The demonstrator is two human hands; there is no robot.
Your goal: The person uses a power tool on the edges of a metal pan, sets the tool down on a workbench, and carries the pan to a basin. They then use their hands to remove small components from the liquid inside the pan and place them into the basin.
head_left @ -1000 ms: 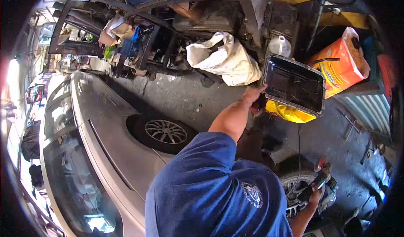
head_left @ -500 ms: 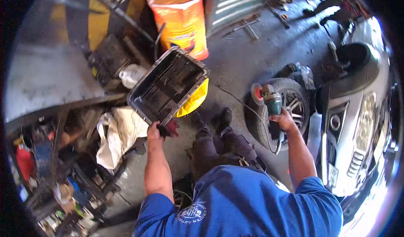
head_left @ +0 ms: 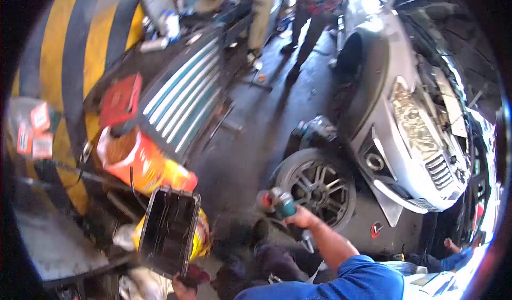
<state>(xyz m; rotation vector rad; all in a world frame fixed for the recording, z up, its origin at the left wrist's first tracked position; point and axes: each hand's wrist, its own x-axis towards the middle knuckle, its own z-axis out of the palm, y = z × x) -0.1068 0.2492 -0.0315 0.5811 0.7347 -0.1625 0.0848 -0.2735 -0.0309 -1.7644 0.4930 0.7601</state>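
A black rectangular pan (head_left: 169, 230) with a bolt-hole rim is tilted up at the lower left, its hollow side facing me. My left hand (head_left: 184, 288) grips its bottom edge, with a dark red cloth (head_left: 197, 274) beside the fingers. Further right, my right hand (head_left: 301, 218) is wrapped round a green angle grinder (head_left: 284, 203), whose reddish disc (head_left: 264, 199) points left. Just beyond the grinder, a wheel with a tyre (head_left: 317, 190) lies on the floor. Motion blurs the hands slightly.
An orange sack (head_left: 141, 158) stands behind the pan, near a red case (head_left: 120, 100). A silver car front (head_left: 394, 134) fills the right side. One person (head_left: 314, 20) stands at the back; another person's arm (head_left: 456, 257) shows at lower right.
The view has swung up and to the right, bringing in the standing person and more of the car. The pan looks more upright. Both hands keep their holds.
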